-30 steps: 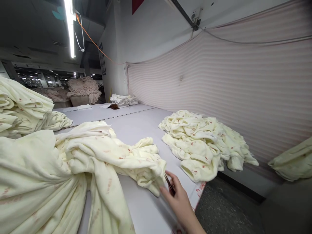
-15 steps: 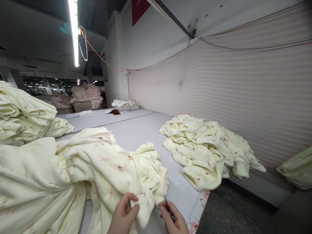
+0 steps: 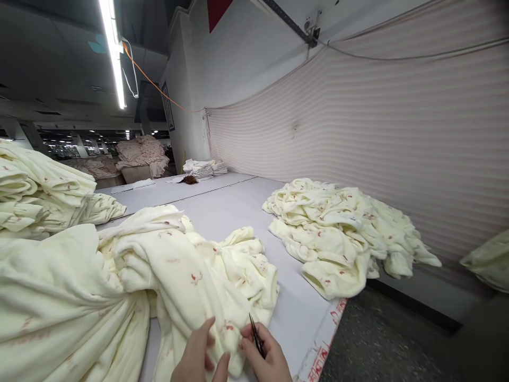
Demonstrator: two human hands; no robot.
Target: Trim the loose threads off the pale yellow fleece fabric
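Observation:
A pale yellow fleece cloth with small red prints (image 3: 175, 270) lies bunched across the table's near left. At its lower right end, my left hand (image 3: 199, 353) has thumb and fingers apart, resting by the cloth. My right hand (image 3: 266, 353) is closed around small dark pointed snips (image 3: 256, 337), their tips up and to the left. Its thumb and index fingertip meet at the cloth's edge; whether they also pinch the fabric is too small to tell.
Another heap of yellow cloth (image 3: 334, 228) lies on the table (image 3: 214, 207) at the right, partly over its edge. More yellow cloth (image 3: 47, 185) is piled at the left. White folded stacks (image 3: 202, 168) and a brown tuft (image 3: 190, 180) sit farther back.
My left hand has opened from its hold on the cloth's end. My right hand has moved left, closer to it, and the snips now show more. The view has shifted slightly.

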